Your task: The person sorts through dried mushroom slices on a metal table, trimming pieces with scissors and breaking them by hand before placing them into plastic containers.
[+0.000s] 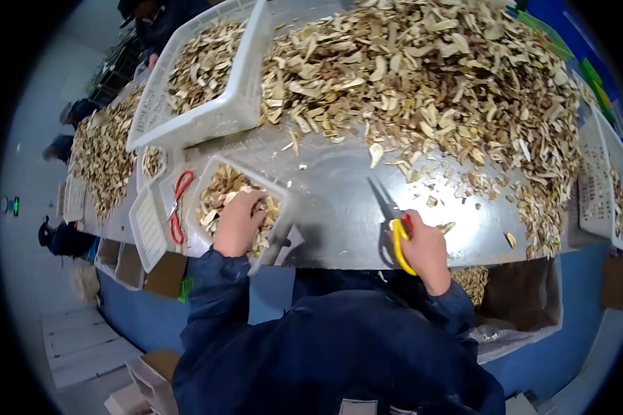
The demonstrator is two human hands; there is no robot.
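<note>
My left hand (238,223) is over a small white basket (281,207) of dried mushroom slices (221,185). Its fingers are curled inward among the slices, and what they hold is hidden. In my right hand (426,250) is a pair of scissors (400,247) with yellow and red handles. The dark blades point away from me, slightly apart, above the steel table (332,200). A few small mushroom bits lie on the metal near that hand.
A big heap of mushroom slices (422,76) covers the table's far side. A large white crate (208,117) stands at left, with red-handled scissors (177,207) below it. Another white crate (602,180) is at right. An open lined box (519,297) sits beneath the table edge. Other people (69,238) are at left.
</note>
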